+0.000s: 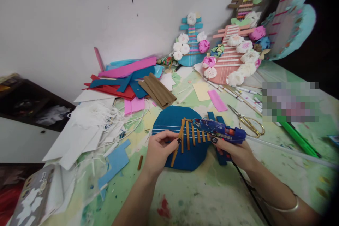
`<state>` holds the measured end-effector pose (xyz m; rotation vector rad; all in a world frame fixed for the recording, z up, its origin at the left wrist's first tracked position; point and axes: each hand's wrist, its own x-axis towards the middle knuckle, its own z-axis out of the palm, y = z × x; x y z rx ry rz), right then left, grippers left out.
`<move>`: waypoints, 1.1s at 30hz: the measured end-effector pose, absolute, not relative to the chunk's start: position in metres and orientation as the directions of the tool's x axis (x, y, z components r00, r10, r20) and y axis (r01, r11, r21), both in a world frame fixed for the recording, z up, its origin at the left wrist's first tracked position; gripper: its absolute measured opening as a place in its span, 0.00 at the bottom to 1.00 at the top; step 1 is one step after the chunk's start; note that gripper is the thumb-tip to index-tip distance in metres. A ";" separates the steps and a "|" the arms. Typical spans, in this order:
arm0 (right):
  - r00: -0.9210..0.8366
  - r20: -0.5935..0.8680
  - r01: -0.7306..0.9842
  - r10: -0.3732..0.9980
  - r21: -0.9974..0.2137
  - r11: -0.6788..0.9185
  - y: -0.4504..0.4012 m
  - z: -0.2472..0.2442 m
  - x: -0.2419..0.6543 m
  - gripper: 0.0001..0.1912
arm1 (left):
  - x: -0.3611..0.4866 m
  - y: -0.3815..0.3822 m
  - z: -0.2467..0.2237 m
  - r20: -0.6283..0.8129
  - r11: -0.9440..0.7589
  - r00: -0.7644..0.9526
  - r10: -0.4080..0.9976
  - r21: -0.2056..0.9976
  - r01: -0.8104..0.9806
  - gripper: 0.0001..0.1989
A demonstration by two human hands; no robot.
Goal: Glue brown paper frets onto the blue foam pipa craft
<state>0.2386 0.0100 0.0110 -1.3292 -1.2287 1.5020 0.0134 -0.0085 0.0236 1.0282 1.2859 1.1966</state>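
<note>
A dark blue lute-shaped craft piece lies flat on the table, crossed by white strings and several brown strips. Between the thumb and fingers of my left hand is a longer brown strip, held slanted over the round body. My right hand grips a blue glue gun from below. Its nozzle points left, close to the upper end of the held strip; whether they touch I cannot tell. A black cord trails from the gun toward the lower right.
Gold-handled scissors and a green cutter lie to the right. Finished flower-trimmed lutes lean at the back wall. Coloured paper, white string and blue scraps cover the left. A small brown strip piece lies left of my wrist.
</note>
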 end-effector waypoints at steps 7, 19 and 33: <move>-0.258 -0.166 0.067 0.952 -0.986 -0.154 0.009 0.011 0.241 0.23 | 0.013 -0.009 0.024 -0.152 0.144 -0.088 0.984 0.985 -0.098 0.04; -0.239 -0.189 0.025 0.952 -0.982 -0.188 0.008 0.010 0.238 0.22 | 0.014 -0.011 0.028 -0.193 0.179 -0.056 0.979 0.963 -0.199 0.04; -0.236 -0.254 0.005 0.938 -0.966 -0.260 0.006 0.008 0.239 0.23 | 0.017 -0.010 0.034 -0.219 0.197 -0.055 0.974 0.943 -0.269 0.07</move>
